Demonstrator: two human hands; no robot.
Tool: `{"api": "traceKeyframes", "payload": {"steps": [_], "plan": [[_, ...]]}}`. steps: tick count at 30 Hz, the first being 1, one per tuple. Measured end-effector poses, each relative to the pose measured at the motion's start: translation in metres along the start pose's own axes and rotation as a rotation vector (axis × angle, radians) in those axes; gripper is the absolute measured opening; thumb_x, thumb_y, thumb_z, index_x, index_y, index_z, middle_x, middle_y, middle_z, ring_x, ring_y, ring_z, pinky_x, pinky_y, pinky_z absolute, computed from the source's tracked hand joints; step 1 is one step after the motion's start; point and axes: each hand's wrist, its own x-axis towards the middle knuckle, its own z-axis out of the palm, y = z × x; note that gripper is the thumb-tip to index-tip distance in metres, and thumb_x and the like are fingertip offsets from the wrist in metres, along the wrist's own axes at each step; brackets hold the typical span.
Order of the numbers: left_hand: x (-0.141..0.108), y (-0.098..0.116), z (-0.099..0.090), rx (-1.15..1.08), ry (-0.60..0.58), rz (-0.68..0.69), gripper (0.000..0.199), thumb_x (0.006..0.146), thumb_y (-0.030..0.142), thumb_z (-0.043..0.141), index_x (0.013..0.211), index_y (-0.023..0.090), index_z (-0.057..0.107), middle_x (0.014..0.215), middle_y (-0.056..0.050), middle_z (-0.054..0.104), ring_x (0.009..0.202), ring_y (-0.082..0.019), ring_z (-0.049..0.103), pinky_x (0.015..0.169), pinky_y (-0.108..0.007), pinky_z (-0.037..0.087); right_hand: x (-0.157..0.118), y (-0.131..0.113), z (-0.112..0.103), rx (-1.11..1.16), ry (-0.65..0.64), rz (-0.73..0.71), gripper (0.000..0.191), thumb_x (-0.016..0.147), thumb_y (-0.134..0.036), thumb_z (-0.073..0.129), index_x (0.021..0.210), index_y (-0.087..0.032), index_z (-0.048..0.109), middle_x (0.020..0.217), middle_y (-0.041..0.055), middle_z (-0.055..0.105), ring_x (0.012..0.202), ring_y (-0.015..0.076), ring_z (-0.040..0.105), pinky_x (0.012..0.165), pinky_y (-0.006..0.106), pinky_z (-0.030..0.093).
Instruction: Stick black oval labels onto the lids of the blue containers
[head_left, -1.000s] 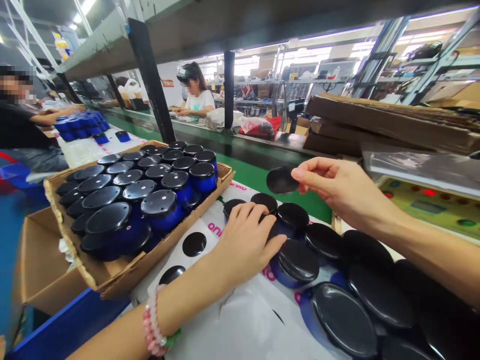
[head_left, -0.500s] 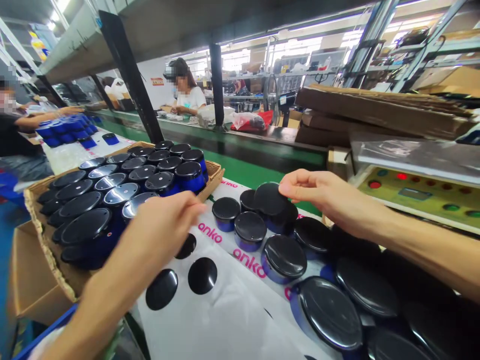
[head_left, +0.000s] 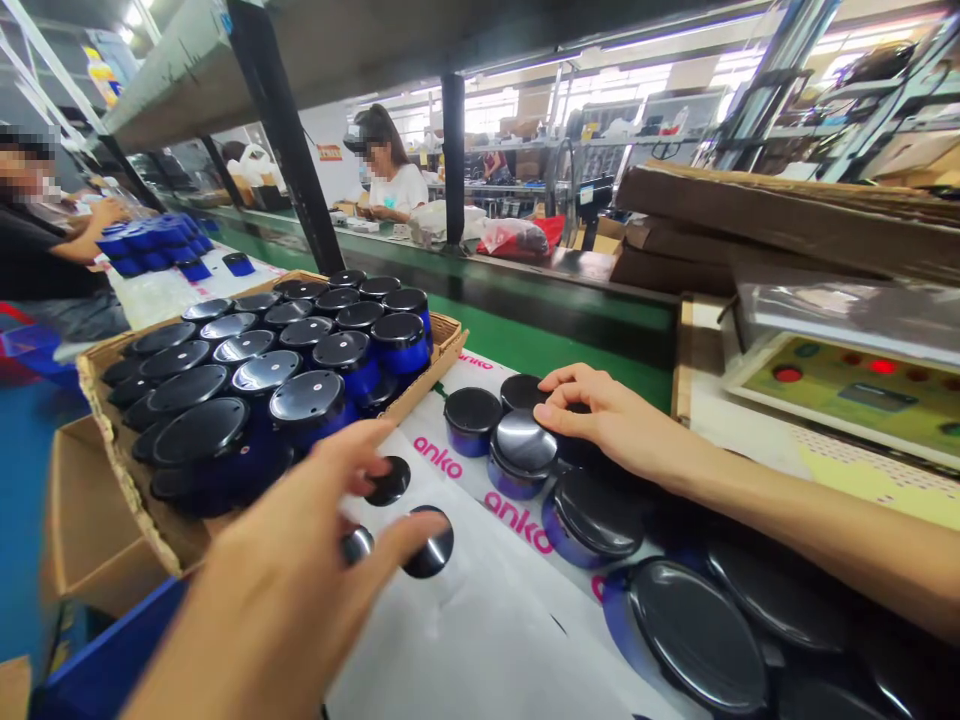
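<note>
My right hand (head_left: 592, 410) pinches the edge of a shiny round black disc (head_left: 521, 440), which sits over a blue container with a black top. Close beside it stand more such containers, among them one black-topped container (head_left: 472, 415) to its left and a larger one (head_left: 596, 515) nearer me. My left hand (head_left: 300, 560), blurred, hovers with thumb and fingers apart above the white printed sheet (head_left: 450, 650). Loose black discs lie on that sheet around its fingers, one disc (head_left: 388, 480) beyond them and another disc (head_left: 435, 545) by the thumb. Nothing shows in the left hand.
A cardboard tray (head_left: 112, 480) packed with black-topped blue containers stands at left. A control box (head_left: 862, 380) with a red light and stacked cardboard (head_left: 780, 220) are at right. Behind runs a green conveyor (head_left: 525, 320). Two people (head_left: 394, 180) work beyond and at far left.
My right hand has lowered the black disc from above the rear containers onto a nearer one. The left hand has come back toward me and its fingers have spread. The view has shifted slightly.
</note>
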Motion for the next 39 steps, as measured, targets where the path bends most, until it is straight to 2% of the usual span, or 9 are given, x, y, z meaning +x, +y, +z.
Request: {"api": "traceKeyframes", "payload": {"steps": [2,5,9,15,28,39], "plan": [[0.015,0.015,0.028,0.006,-0.038,0.082,0.058,0.078,0.047,0.062,0.127,0.035,0.033,0.100,0.001,0.061,0.082,-0.020,0.060,0.070,-0.031,0.048,0.000,0.001,0.002,-0.003,0.010,-0.004,0.029,0.073,-0.045,0.056,0.058,-0.020,0.055,0.112,0.0037,0.050,0.108,0.0246,0.042,0.095,0.042,0.029],[0.033,0.019,0.063,-0.029,-0.159,0.130,0.058,0.080,0.049,0.059,0.129,0.033,0.032,0.097,0.001,0.062,0.086,-0.020,0.060,0.072,-0.033,0.048,0.000,0.000,0.003,-0.021,0.016,0.001,0.028,0.074,-0.043,0.056,0.058,-0.020,0.055,0.112,0.0032,0.050,0.109,0.0248,0.041,0.095,0.044,0.029],[0.045,0.015,0.084,-0.044,-0.254,0.135,0.063,0.078,0.057,0.057,0.130,0.029,0.035,0.084,0.001,0.063,0.076,-0.021,0.060,0.064,-0.033,0.046,-0.002,-0.005,0.004,-0.085,0.018,0.015,0.026,0.076,-0.037,0.055,0.057,-0.020,0.055,0.113,0.0025,0.050,0.110,0.0253,0.040,0.097,0.045,0.027],[0.046,0.016,0.088,-0.161,-0.278,0.128,0.063,0.077,0.057,0.059,0.128,0.028,0.037,0.083,0.001,0.063,0.077,-0.019,0.060,0.067,-0.032,0.048,-0.004,-0.002,0.008,-0.178,0.049,-0.076,0.028,0.079,-0.036,0.052,0.056,-0.020,0.052,0.109,0.0041,0.050,0.107,0.0264,0.040,0.096,0.048,0.028],[0.045,0.015,0.093,-0.136,-0.235,0.139,0.059,0.077,0.050,0.063,0.126,0.030,0.038,0.083,0.002,0.062,0.074,-0.019,0.059,0.059,-0.027,0.042,-0.009,-0.002,0.014,-0.320,0.093,-0.172,0.026,0.085,-0.028,0.050,0.060,-0.020,0.048,0.100,0.0050,0.051,0.098,0.0240,0.041,0.087,0.044,0.032],[0.044,0.014,0.095,-0.214,-0.268,0.100,0.060,0.076,0.048,0.065,0.127,0.033,0.037,0.088,0.003,0.061,0.081,-0.020,0.059,0.069,-0.032,0.046,-0.009,0.001,0.015,-0.345,0.105,-0.235,0.024,0.086,-0.023,0.053,0.063,-0.019,0.048,0.096,0.0042,0.050,0.094,0.0221,0.042,0.084,0.042,0.032]]}}
